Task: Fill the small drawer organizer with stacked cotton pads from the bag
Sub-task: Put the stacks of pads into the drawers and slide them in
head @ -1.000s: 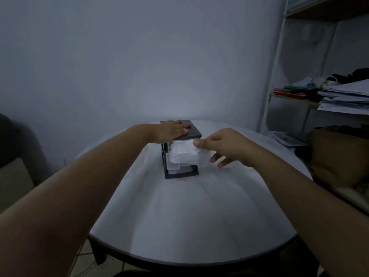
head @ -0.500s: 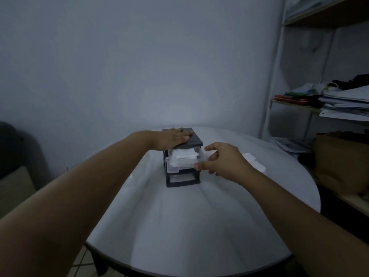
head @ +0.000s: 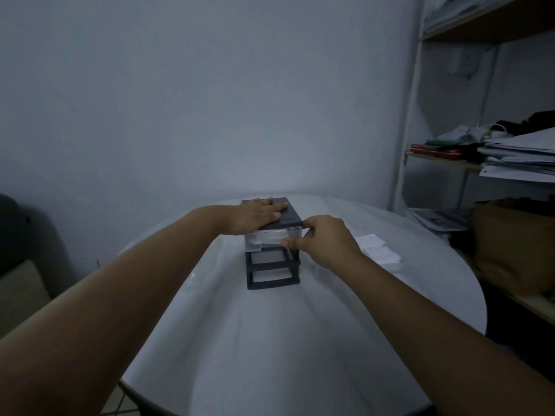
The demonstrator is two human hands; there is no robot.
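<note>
A small black drawer organizer point(head: 271, 280) stands on the round white table point(head: 270, 340). My left hand point(head: 258, 214) lies flat on its lid, fingers straight. The clear top drawer point(head: 264, 238) sits almost flush in the frame, and white cotton pads show faintly through its front. My right hand point(head: 324, 241) holds the drawer's right front corner, with the thumb on the front face and the index finger curled over the top edge. The two lower drawers are in place. More white cotton pads point(head: 377, 250) lie on the table, right of the organizer and behind my right wrist.
A shelf unit point(head: 510, 157) with stacked papers and clutter stands at the right. A brown box or bag point(head: 510, 244) sits below it, close to the table's edge. A dark chair point(head: 18, 235) is at the far left. A plain wall is behind the table.
The top drawer, pulled out with pads showing a second ago, has slid back into the frame under my right hand. My left hand stayed on the lid.
</note>
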